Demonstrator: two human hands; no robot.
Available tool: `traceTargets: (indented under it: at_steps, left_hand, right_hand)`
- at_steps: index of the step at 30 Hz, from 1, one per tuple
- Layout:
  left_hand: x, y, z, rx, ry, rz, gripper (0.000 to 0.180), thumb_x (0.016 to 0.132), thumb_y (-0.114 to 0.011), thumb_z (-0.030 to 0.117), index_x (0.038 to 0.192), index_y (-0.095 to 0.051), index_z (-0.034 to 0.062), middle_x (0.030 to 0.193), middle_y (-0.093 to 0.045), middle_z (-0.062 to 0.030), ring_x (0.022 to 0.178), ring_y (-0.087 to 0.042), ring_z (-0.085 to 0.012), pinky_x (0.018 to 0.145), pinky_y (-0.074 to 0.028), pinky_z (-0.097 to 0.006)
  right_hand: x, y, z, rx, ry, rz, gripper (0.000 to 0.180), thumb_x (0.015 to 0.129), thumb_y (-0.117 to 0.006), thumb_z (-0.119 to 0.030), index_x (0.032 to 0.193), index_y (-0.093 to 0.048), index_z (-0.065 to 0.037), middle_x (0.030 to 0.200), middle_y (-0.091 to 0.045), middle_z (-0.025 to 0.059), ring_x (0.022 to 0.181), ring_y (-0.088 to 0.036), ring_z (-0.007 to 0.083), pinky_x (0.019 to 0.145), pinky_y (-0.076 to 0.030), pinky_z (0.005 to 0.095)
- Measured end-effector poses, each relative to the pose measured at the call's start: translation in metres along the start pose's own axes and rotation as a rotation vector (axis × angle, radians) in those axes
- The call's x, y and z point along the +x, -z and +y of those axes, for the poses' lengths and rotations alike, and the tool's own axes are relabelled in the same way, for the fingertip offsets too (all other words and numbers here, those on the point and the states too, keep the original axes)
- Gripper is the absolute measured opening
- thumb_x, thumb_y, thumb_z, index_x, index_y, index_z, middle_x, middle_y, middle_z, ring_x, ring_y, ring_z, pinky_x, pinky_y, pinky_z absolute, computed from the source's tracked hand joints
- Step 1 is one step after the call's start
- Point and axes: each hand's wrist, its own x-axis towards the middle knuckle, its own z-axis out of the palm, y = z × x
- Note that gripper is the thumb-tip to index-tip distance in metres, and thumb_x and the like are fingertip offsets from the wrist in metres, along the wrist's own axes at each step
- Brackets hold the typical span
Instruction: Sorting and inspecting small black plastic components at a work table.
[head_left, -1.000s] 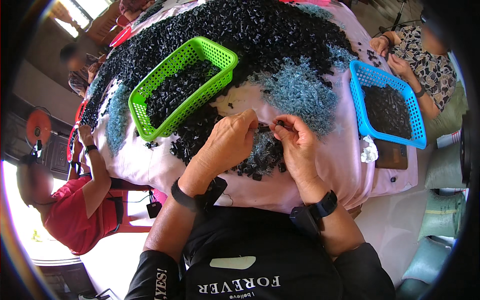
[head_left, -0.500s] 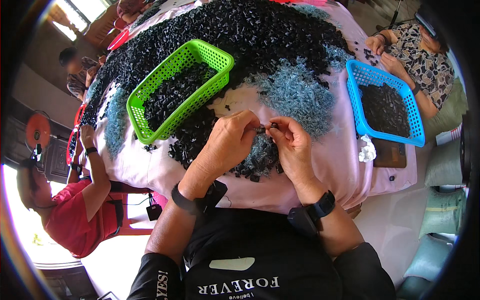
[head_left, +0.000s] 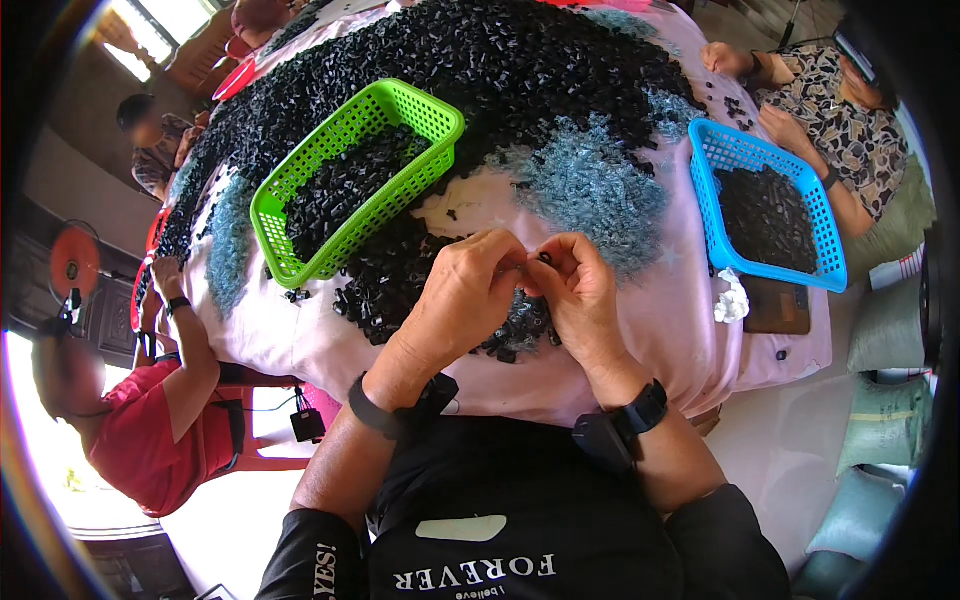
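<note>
My left hand (head_left: 462, 295) and my right hand (head_left: 577, 290) meet fingertip to fingertip over the near edge of a table with a pink cloth (head_left: 670, 320). Between the fingertips sits a small black plastic piece (head_left: 544, 259), pinched by the right hand and touched by the left. Under the hands lies a heap of small black parts (head_left: 400, 285) mixed with pale blue ones (head_left: 585, 185). Both wrists carry black bands.
A green basket (head_left: 300, 265) with black parts stands left of my hands, a blue basket (head_left: 735, 155) with black parts at the right. A person in red (head_left: 150, 440) sits at the left, another in a patterned shirt (head_left: 840, 95) at the right. Sacks (head_left: 880, 400) lie on the floor.
My two hands have closed in on each other, the right hand moving left, until the fingertips meet around the small black piece.
</note>
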Motion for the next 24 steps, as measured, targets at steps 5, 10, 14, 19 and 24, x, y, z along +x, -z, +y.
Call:
traceTargets:
  at_steps: [5,10,14,19,24]
  left_hand:
    - [-0.001,-0.001,-0.003,-0.008,0.036,0.017,0.01,0.085,-0.063,-0.003,0.095,-0.063,-0.0029,0.081,-0.07,-0.0168,0.077,-0.073,-0.0307,0.07,-0.056,-0.036]
    - [-0.004,-0.001,-0.001,-0.002,0.09,0.008,0.008,0.088,-0.062,0.002,0.094,-0.062,-0.0026,0.081,-0.07,-0.0181,0.076,-0.072,-0.0324,0.069,-0.055,-0.039]
    - [-0.005,0.001,0.001,-0.005,0.195,-0.007,0.01,0.093,-0.06,0.007,0.094,-0.062,-0.0031,0.082,-0.07,-0.0183,0.077,-0.072,-0.0345,0.069,-0.054,-0.039]
    - [-0.004,0.006,-0.007,0.016,0.273,-0.008,0.013,0.095,-0.06,0.009,0.096,-0.062,-0.0039,0.082,-0.069,-0.0168,0.077,-0.07,-0.0286,0.071,-0.053,-0.036]
    - [-0.005,0.013,-0.008,-0.091,0.296,0.033,0.012,0.093,-0.062,0.007,0.099,-0.063,-0.0042,0.082,-0.069,-0.0129,0.077,-0.066,-0.0172,0.073,-0.053,-0.033]
  right_hand:
    - [0.0,-0.002,0.0,-0.019,0.047,0.001,0.015,0.095,-0.064,0.007,0.107,-0.056,0.0,0.096,-0.067,0.0043,0.086,-0.067,0.0085,0.076,-0.058,0.0238]
    - [-0.001,-0.001,-0.001,-0.108,0.037,-0.011,0.019,0.095,-0.063,0.009,0.111,-0.057,0.001,0.097,-0.067,0.0054,0.088,-0.067,0.0092,0.079,-0.058,0.0241]
    - [-0.002,-0.003,0.0,-0.126,0.075,-0.022,0.023,0.094,-0.062,0.01,0.114,-0.057,0.001,0.095,-0.067,0.0056,0.089,-0.068,0.0103,0.079,-0.058,0.0249]
    - [-0.004,-0.007,-0.011,-0.157,-0.002,0.022,0.025,0.093,-0.064,0.009,0.116,-0.056,0.001,0.096,-0.072,0.0073,0.086,-0.07,0.0114,0.077,-0.058,0.0253]
    - [-0.004,-0.006,-0.01,-0.202,0.012,0.052,0.023,0.093,-0.068,0.005,0.114,-0.059,0.002,0.094,-0.074,0.0078,0.082,-0.07,0.0107,0.074,-0.058,0.0247]
